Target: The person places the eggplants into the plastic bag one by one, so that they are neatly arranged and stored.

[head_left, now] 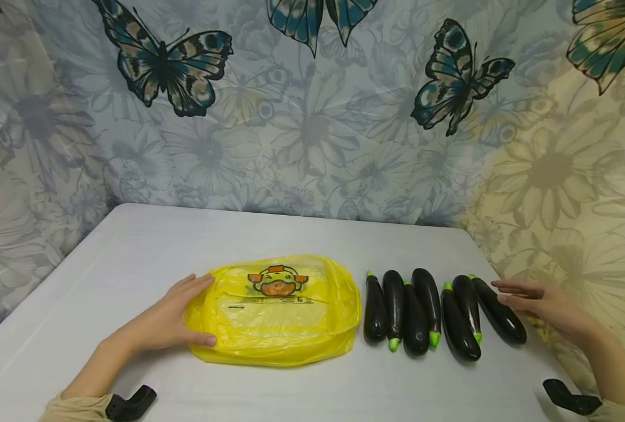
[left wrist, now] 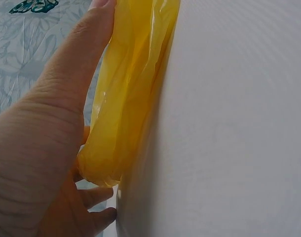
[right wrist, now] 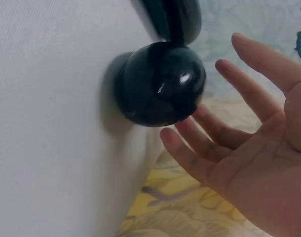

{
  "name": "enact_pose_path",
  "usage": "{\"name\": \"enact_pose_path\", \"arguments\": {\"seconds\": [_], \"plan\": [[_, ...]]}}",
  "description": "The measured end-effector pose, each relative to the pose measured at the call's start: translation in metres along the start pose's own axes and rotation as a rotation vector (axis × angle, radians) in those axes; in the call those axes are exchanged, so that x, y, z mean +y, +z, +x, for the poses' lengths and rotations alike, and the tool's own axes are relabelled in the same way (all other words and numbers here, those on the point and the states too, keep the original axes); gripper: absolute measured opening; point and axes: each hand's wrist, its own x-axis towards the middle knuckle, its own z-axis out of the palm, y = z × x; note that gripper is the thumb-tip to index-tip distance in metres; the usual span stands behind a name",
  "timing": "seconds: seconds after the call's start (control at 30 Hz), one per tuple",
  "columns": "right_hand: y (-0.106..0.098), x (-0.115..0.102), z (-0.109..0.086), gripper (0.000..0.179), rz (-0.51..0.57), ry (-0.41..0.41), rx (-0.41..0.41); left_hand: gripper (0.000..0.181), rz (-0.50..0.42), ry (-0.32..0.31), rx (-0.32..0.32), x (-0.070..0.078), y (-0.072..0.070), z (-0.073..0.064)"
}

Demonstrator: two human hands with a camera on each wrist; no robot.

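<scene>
A yellow plastic bag (head_left: 275, 316) with a printed duck face lies on the table. My left hand (head_left: 172, 313) rests against its left end, fingers spread and thumb on the near side; in the left wrist view the thumb (left wrist: 81, 54) lies along the yellow plastic (left wrist: 126, 108). Right of the bag, several dark eggplants (head_left: 415, 319) with green tips lie side by side. My right hand (head_left: 552, 308) is beside the rightmost eggplant (head_left: 502, 313), fingers extended and holding nothing. In the right wrist view its fingertips are close to the rounded eggplant end (right wrist: 160, 84); contact is unclear.
The white table (head_left: 186, 234) reaches back to a curtain (head_left: 312, 146) printed with flowers and butterflies. Its right edge runs just past the rightmost eggplant. A black wrist mount (head_left: 131, 403) shows at the left cuff and another black mount (head_left: 571, 398) at the right.
</scene>
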Motion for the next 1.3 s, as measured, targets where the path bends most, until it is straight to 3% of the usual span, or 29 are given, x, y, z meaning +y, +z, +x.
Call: {"name": "enact_pose_path", "arguments": {"seconds": [0.3,0.6,1.0,1.3], "plan": [[0.004,0.011,-0.004,0.037,0.175,0.043,-0.033,0.119,0.0,-0.015,-0.012,0.002,0.0,0.0],[0.004,0.018,-0.007,0.045,0.195,0.079,-0.05,0.119,0.012,-0.011,-0.017,0.001,0.0,-0.001],[0.003,0.021,-0.007,0.045,0.325,0.136,-0.107,0.119,0.036,-0.012,-0.007,0.0,0.002,0.0],[0.002,0.021,-0.009,0.044,0.269,0.163,-0.084,0.119,0.047,-0.01,0.005,0.0,0.003,-0.001]]}}
